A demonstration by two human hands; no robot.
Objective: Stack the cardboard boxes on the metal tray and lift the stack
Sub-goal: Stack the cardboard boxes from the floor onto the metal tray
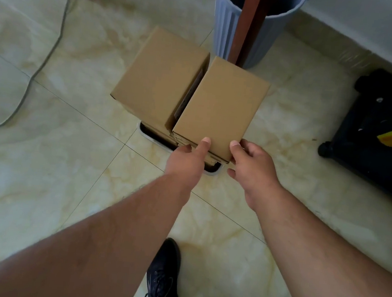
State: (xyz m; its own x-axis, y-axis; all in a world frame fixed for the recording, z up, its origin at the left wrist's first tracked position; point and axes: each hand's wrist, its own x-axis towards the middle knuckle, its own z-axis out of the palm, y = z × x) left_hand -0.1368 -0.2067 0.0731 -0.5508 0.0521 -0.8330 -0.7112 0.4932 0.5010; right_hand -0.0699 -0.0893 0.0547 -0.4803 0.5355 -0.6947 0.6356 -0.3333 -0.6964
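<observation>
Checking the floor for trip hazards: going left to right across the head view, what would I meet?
Grey cable → left stack of cardboard boxes → right stack → black wheeled case.

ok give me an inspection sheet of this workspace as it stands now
surface: pale marbled floor tiles, dark grout lines
job's things: two box stacks, left stack and right stack, side by side on the tray, mostly hidden beneath
clutter: grey bin; black wheeled base with yellow label
hands: left hand and right hand both on the right stack's near edge, thumbs on top
cables: grey cable across the floor, left
surroundings: wooden legs, white wall, black shoe
</observation>
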